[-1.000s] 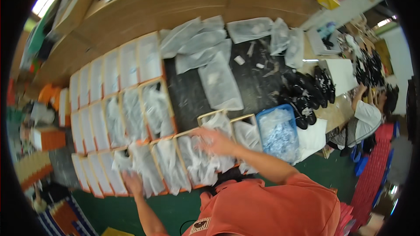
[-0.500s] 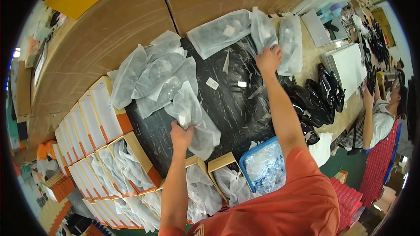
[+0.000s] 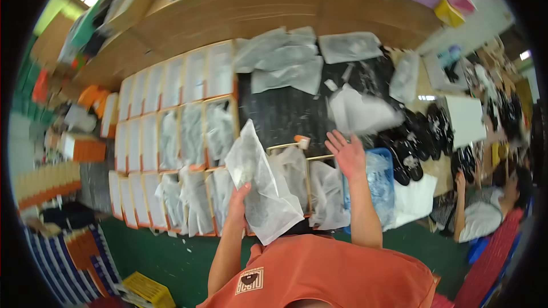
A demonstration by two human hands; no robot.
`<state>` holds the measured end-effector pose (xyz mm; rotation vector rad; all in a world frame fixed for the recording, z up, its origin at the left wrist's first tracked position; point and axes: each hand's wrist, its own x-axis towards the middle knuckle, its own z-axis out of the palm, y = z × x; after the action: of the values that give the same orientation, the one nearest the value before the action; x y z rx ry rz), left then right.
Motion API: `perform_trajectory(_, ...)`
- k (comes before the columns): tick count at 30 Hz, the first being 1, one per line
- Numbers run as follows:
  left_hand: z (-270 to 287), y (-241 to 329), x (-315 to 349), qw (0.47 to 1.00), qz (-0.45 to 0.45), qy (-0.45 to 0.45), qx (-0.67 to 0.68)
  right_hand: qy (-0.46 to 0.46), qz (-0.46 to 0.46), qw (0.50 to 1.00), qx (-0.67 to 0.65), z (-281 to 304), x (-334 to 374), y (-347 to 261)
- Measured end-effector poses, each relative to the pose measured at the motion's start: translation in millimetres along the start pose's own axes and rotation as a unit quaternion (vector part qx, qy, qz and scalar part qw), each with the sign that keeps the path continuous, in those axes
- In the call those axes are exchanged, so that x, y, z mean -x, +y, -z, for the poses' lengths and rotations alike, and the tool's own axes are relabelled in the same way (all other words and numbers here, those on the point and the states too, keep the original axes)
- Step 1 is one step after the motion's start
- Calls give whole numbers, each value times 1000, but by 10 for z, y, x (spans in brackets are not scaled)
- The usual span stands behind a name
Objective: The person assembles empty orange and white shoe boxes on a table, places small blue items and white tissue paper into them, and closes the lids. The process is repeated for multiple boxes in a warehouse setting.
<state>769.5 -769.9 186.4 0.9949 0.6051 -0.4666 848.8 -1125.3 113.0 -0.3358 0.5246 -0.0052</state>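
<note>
In my left hand point(image 3: 238, 208), closed near its lower left edge, is a translucent white bag point(image 3: 265, 188) with a darker shape inside. The bag hangs tilted in front of my shirt, over the near boxes. My right hand point(image 3: 347, 151) is open, fingers spread, holding nothing. Just beyond its fingertips is a second white bag point(image 3: 362, 109), smeared by motion, above the black tabletop point(image 3: 274, 117); I cannot tell whether it touches the surface. More filled bags point(image 3: 285, 71) lie overlapped at the far side, with a single bag point(image 3: 349, 47) to their right.
Rows of open boxes point(image 3: 153, 91) with orange edges stand at left, some holding white bags. A blue basket point(image 3: 393, 179) of clear plastic sits at right, near shiny black shoes point(image 3: 419, 128). Another person point(image 3: 479, 211) works at far right. A cardboard panel point(image 3: 285, 8) borders the far side.
My left hand has drawn its bag toward my body. My right hand has let go of the other bag and come nearer, opening. The view has shifted, showing more boxes.
</note>
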Motion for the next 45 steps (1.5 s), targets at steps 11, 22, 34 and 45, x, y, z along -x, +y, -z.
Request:
perform_trajectory(11,3885,790,938,846,-119,415,-313,-100,-319,872,357,-494,360,3694)
perform_trajectory(22,5262,509,-128,686,-154,304,-643,-547,-28,623,558,-2034,1547,4669)
perform_trajectory(34,966,1450,-1673,623,-432,200,-621,278,308,311,855,381,-1883,-1598)
perform_trajectory(45,-2154,1398,-4584,381,-325,-69,-863,367,290,235,852,723,-3165,-2647)
